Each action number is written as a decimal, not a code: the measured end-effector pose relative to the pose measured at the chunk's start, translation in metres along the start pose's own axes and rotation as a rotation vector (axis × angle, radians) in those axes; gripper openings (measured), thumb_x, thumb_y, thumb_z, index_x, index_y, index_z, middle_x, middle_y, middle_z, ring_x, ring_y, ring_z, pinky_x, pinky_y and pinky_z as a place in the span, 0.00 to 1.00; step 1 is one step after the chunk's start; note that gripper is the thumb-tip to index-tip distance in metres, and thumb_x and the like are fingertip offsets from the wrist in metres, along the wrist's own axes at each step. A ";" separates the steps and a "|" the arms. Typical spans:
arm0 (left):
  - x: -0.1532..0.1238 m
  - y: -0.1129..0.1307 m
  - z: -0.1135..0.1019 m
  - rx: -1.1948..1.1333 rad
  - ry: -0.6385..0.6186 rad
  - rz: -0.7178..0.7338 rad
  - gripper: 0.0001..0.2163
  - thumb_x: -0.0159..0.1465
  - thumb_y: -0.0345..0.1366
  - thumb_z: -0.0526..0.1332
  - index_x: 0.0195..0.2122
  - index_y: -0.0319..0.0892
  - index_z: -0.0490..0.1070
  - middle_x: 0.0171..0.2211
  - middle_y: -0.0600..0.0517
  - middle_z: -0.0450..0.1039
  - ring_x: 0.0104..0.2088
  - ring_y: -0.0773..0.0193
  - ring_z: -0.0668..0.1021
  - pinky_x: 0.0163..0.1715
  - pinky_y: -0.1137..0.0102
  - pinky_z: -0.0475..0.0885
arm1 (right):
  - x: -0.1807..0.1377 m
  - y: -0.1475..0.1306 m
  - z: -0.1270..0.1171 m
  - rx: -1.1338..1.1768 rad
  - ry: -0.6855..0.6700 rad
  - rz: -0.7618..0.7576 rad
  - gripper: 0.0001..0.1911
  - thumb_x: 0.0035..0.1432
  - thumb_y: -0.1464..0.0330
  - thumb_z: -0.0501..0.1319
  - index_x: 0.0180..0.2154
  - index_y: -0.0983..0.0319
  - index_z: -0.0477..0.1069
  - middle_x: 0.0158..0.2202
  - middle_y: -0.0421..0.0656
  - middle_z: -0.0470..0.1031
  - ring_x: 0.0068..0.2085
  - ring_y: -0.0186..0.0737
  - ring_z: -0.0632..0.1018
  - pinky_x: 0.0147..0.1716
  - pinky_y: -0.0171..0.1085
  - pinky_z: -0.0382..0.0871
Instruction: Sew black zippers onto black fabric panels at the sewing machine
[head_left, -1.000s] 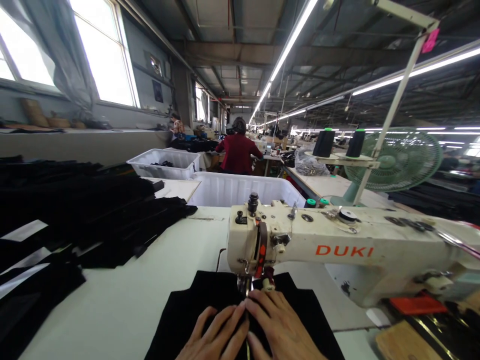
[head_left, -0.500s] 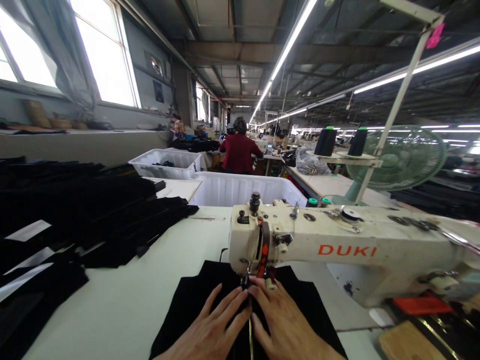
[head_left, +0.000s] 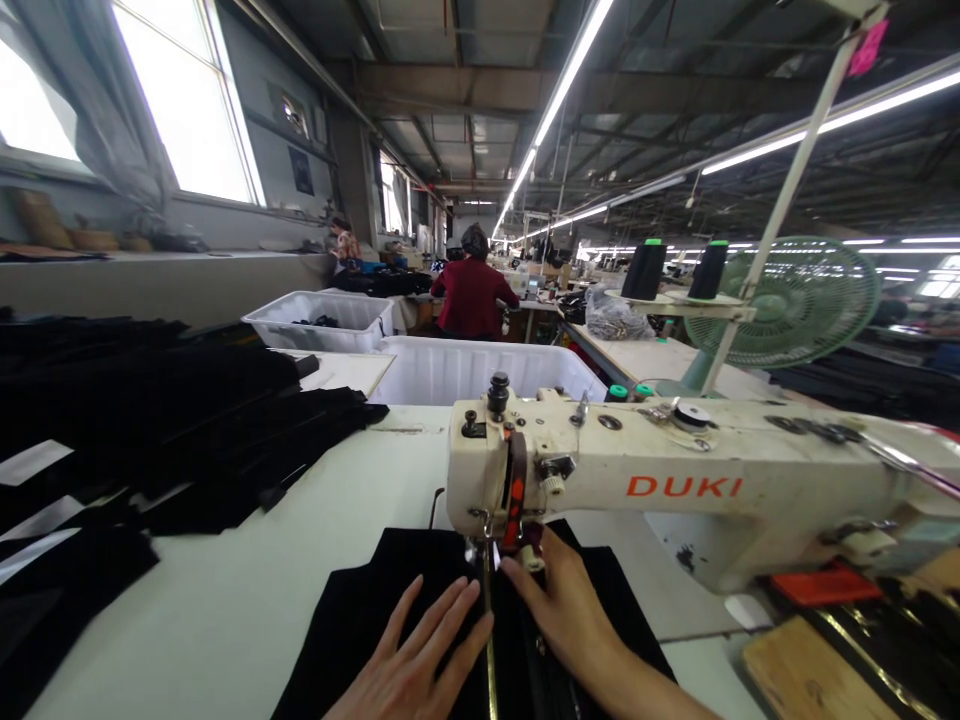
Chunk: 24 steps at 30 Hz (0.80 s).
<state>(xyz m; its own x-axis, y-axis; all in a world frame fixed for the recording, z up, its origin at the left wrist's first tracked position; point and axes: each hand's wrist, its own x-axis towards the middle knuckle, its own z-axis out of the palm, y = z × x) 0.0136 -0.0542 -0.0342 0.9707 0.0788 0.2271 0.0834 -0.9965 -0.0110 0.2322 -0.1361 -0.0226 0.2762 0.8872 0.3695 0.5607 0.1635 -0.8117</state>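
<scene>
Black fabric pieces (head_left: 352,610) lie under the needle end of a cream sewing machine (head_left: 570,460). A narrow gold strip (head_left: 491,670), perhaps zipper teeth, runs up the fabric to the presser foot (head_left: 480,552). My left hand (head_left: 424,650) rests flat on the fabric left of the strip, fingers spread. My right hand (head_left: 570,610) is on the fabric right of the foot. Its thumb points at the foot, apart from the fingers, which reach up beside the machine head and are partly hidden.
Stacked black fabric pieces (head_left: 187,430) cover the table's left side. White plastic bins (head_left: 487,370) stand behind the machine. Thread cones (head_left: 643,272) and a green fan (head_left: 787,300) are at right. A person in a dark red top (head_left: 474,295) sits ahead, facing away.
My right hand has shifted right and turned, its fingers now beside the machine head instead of flat near the foot. More of the gold strip shows. My left hand stays on the fabric.
</scene>
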 end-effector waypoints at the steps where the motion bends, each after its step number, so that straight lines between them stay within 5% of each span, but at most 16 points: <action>1: 0.001 -0.001 0.001 -0.007 0.002 -0.001 0.35 0.73 0.40 0.56 0.72 0.48 0.32 0.66 0.41 0.55 0.64 0.45 0.63 0.60 0.47 0.63 | 0.007 0.000 0.001 0.047 0.012 0.036 0.11 0.63 0.63 0.60 0.42 0.62 0.76 0.39 0.47 0.78 0.41 0.49 0.79 0.45 0.45 0.73; 8: 0.003 -0.002 0.005 0.042 -0.033 -0.011 0.36 0.72 0.44 0.56 0.72 0.48 0.31 0.66 0.41 0.56 0.65 0.45 0.63 0.60 0.48 0.65 | 0.031 -0.003 0.006 0.203 -0.051 0.071 0.20 0.60 0.52 0.63 0.32 0.63 0.77 0.29 0.43 0.78 0.33 0.47 0.79 0.34 0.39 0.73; 15: 0.000 -0.003 0.016 0.102 0.031 0.009 0.33 0.72 0.37 0.57 0.72 0.44 0.37 0.65 0.40 0.59 0.64 0.45 0.65 0.59 0.45 0.63 | 0.031 0.003 0.008 0.179 -0.009 0.049 0.17 0.57 0.55 0.65 0.26 0.61 0.73 0.22 0.40 0.73 0.34 0.49 0.79 0.40 0.41 0.73; 24: 0.000 -0.002 0.017 0.184 0.023 0.015 0.32 0.70 0.35 0.60 0.71 0.41 0.45 0.64 0.39 0.61 0.63 0.45 0.66 0.57 0.46 0.66 | 0.030 -0.002 0.016 0.030 0.021 0.019 0.12 0.56 0.60 0.61 0.25 0.61 0.72 0.25 0.42 0.75 0.29 0.43 0.77 0.31 0.36 0.71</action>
<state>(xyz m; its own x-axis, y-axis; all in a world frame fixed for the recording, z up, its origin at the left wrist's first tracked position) 0.0177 -0.0521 -0.0509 0.9668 0.0609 0.2480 0.1107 -0.9751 -0.1920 0.2266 -0.1032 -0.0172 0.3031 0.8811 0.3631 0.5316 0.1599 -0.8318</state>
